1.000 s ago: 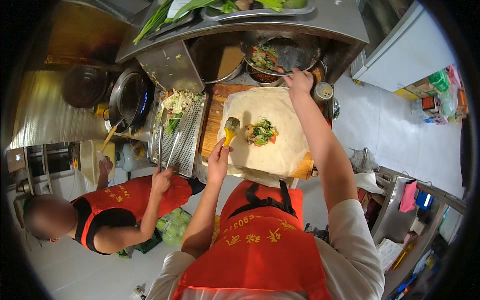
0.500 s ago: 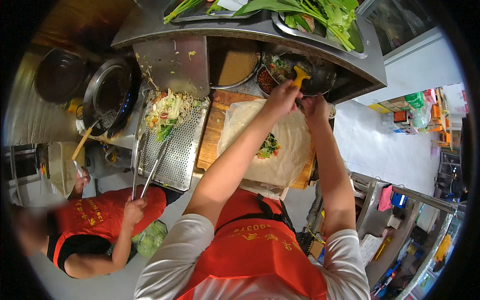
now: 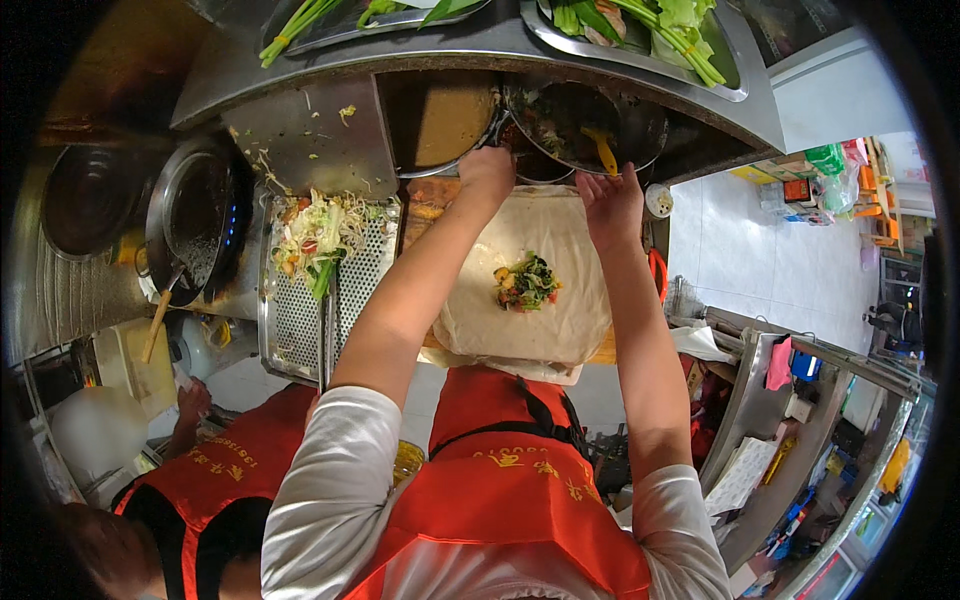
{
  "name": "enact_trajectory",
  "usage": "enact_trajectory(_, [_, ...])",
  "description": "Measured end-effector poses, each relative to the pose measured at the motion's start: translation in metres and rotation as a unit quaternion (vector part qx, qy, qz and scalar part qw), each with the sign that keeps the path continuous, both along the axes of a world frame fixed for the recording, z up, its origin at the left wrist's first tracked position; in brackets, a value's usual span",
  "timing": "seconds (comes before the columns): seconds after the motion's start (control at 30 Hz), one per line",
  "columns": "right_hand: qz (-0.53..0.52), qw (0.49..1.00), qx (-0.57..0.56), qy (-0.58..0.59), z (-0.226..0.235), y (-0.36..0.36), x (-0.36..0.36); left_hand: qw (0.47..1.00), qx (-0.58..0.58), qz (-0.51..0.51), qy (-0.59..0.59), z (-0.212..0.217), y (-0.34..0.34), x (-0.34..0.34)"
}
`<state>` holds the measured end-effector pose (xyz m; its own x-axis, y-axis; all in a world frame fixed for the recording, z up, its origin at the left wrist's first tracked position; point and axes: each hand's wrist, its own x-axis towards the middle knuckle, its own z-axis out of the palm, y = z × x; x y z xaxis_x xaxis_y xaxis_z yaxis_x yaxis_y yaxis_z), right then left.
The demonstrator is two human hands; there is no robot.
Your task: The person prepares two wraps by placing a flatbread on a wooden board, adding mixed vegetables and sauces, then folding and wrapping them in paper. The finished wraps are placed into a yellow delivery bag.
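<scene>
From where I stand, the person in the red apron (image 3: 510, 500) has both arms stretched forward over the wooden board (image 3: 426, 195), hands up by the vessels under the steel shelf (image 3: 395, 55). The left hand (image 3: 488, 172) is at the near edge of the round pan of tan liquid (image 3: 445, 125), close to the dark pan (image 3: 640, 128) beside it; its fingertips are hidden, so I cannot tell whether they close on anything. The right hand (image 3: 612, 205) is at the dark pan's near rim, fingers bent and a little apart, just below a yellow handle (image 3: 603, 150) that leans inside that pan. Whether those fingers grip the rim or only touch it, I cannot make out.

Between the forearms, a pale thin sheet (image 3: 480, 320) lies spread on the board, with a small mound of chopped green, red and yellow filling (image 3: 527, 283) near its middle. A jar (image 3: 659, 200) stands near the right hand. To the left, a perforated tray (image 3: 285, 340) holds a heap of shredded vegetables (image 3: 315, 240), with metal tongs (image 3: 326, 345) reaching in. Farther left, a wok (image 3: 195, 215) sits by a blue flame, and a co-worker in red (image 3: 220, 450) leans in at the lower corner
</scene>
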<state>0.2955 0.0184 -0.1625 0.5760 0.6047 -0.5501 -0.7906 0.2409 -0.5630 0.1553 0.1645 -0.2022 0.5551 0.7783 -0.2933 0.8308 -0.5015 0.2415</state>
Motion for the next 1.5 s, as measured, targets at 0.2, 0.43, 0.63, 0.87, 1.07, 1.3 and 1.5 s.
enact_trajectory(0.2, [-0.01, 0.999, 0.034, 0.003, 0.007, -0.017, 0.0, 0.976, 0.074, 0.046, -0.199, 0.017, -0.011, -0.005])
enact_trajectory(0.43, [0.011, 0.999, 0.029, -0.039, 0.008, -0.032, -0.006, 0.966, 0.05, -0.052, -0.248, 0.01, -0.023, -0.016])
enact_trajectory(0.63, [-0.014, 0.998, 0.015, -0.058, -0.001, -0.067, 0.004, 0.917, -0.141, 0.092, -0.361, -0.006, -0.026, -0.019])
enact_trajectory(0.87, [-0.045, 0.996, -0.039, -0.062, -0.026, -0.14, 0.001, 0.838, -0.266, 0.222, -0.421, 0.006, -0.036, -0.028])
enact_trajectory(1.07, [-0.055, 0.987, -0.137, -0.071, -0.034, -0.209, -0.027, 0.792, -0.287, 0.278, -0.462, 0.011, -0.041, -0.045])
enact_trajectory(1.3, [0.0, 0.95, -0.287, -0.124, -0.067, -0.294, -0.076, 0.807, -0.275, 0.252, -0.457, 0.005, -0.043, -0.048])
enact_trajectory(1.5, [0.011, 0.938, -0.315, -0.141, -0.077, -0.312, -0.094, 0.85, -0.209, 0.19, -0.444, -0.007, -0.037, -0.035])
